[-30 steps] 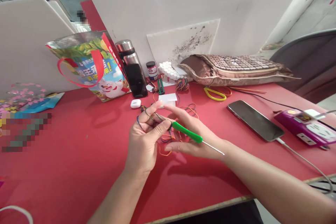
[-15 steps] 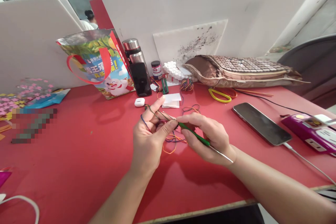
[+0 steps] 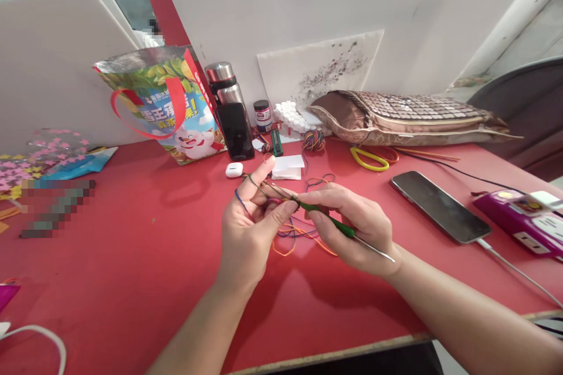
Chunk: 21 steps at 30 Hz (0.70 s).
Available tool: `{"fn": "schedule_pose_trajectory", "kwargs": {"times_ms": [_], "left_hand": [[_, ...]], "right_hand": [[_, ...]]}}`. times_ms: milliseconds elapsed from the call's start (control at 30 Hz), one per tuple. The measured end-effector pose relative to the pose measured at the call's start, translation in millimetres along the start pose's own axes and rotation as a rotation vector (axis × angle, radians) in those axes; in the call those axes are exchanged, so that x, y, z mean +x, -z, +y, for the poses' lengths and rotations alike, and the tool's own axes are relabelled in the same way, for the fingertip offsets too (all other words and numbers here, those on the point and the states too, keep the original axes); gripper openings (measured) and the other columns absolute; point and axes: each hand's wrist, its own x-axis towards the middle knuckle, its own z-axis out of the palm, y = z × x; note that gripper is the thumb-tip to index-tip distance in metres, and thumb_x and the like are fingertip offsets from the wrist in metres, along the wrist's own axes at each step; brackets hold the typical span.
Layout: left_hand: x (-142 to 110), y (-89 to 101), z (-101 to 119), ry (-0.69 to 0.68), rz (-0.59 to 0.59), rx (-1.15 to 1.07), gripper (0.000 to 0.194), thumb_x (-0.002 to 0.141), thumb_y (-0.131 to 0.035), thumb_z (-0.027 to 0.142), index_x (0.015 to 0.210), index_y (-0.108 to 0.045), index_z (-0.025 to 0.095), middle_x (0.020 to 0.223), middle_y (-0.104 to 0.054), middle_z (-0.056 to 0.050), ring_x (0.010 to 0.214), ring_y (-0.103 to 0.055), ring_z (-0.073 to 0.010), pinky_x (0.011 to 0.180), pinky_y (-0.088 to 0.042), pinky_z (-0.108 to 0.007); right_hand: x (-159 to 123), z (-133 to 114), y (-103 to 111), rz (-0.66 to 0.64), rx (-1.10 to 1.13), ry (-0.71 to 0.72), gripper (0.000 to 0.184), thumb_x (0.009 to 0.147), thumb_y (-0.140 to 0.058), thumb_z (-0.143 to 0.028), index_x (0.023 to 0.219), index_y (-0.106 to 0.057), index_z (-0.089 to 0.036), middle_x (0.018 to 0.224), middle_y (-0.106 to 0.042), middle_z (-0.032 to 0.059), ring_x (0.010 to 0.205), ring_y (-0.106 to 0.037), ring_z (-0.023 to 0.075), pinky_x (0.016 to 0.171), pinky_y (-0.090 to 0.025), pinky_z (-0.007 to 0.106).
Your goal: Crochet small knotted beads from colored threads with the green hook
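Grip R (image 3: 361, 227) snug round green-handled hook (image 3: 343, 227), grip L (image 3: 248, 237) pinch-tight on dk yarn (image 3: 296, 203)

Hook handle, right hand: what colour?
The handle is green; head view shows it best.

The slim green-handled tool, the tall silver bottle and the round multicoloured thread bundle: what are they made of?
Slim green-handled tool in the right hand: grip probably plastic, smooth and evenly coloured; rod likely metal, thin and shiny.

Tall silver bottle: likely metal, with bright grey sheen.

Round multicoloured thread bundle: fibre strands; cotton or synthetic, I can't tell.
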Motion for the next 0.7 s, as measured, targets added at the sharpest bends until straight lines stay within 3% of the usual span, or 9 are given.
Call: {"fn": "schedule_pose_trajectory", "kwargs": {"times_ms": [100,233,333,433,567,700], "left_hand": [[0.5,-0.3,2.9,0.024,-0.001,-0.038,0.046,0.078,-0.093,0.020,0.122,-0.085,0.028,0.088,-0.081,-0.001,0.074,-0.069,-0.0121,0.072,-0.057,-0.021],[2.7,0.8,3.2,0.059,0.092,-0.056,0.028,0.087,-0.087,0.039,0.111,-0.089,0.026,0.075,-0.071,0.001,0.058,-0.048,-0.0077,0.053,-0.043,-0.018],[4.8,2.2,2.0,0.073,0.095,-0.007,0.027,0.085,-0.090,0.033,0.111,-0.089,0.029,0.065,-0.061,0.004,0.056,-0.042,-0.0079,0.051,-0.039,-0.019],[5.7,2.1,3.4,0.087,0.049,-0.006,0.035,0.078,-0.093,0.025,0.113,-0.088,0.027,0.069,-0.067,0.003,0.056,-0.046,-0.0078,0.053,-0.041,-0.020],[5.0,0.5,6.6,0.116,-0.011,-0.048,0.042,0.071,-0.097,0.023,0.112,-0.088,0.025,0.087,-0.080,-0.003,0.072,-0.065,-0.0130,0.066,-0.051,-0.023],[4.7,1.3,6.0,0.107,0.002,-0.006,0.038,0.076,-0.097,0.035,0.112,-0.089,0.025,0.073,-0.070,0.002,0.059,-0.051,-0.0076,0.055,-0.043,-0.020]], "right_hand": [[0.3,0.3,1.1,0.009,0.003,-0.007,0.028,0.100,-0.062,-0.007,0.123,-0.070,-0.020,0.085,-0.076,0.0065,0.067,-0.070,0.0170,0.059,-0.056,0.030],[0.8,0.3,1.6,0.001,0.008,-0.002,0.030,0.100,-0.062,-0.005,0.125,-0.070,-0.019,0.085,-0.075,0.0066,0.068,-0.069,0.0168,0.059,-0.055,0.029],[1.0,0.4,1.8,-0.004,0.015,0.015,0.033,0.099,-0.063,-0.005,0.127,-0.070,-0.020,0.084,-0.074,0.0055,0.067,-0.068,0.0166,0.060,-0.055,0.029],[1.1,1.1,1.7,0.004,0.007,0.019,0.032,0.099,-0.063,-0.005,0.127,-0.070,-0.020,0.087,-0.075,0.0069,0.069,-0.068,0.0166,0.061,-0.056,0.029],[0.4,2.3,1.4,0.014,-0.021,0.006,0.030,0.100,-0.062,-0.006,0.125,-0.070,-0.020,0.089,-0.076,0.0081,0.069,-0.069,0.0170,0.060,-0.056,0.030],[0.1,2.2,1.1,0.015,-0.039,0.013,0.030,0.100,-0.063,-0.006,0.125,-0.070,-0.020,0.088,-0.076,0.0078,0.069,-0.069,0.0170,0.061,-0.057,0.030]]}}
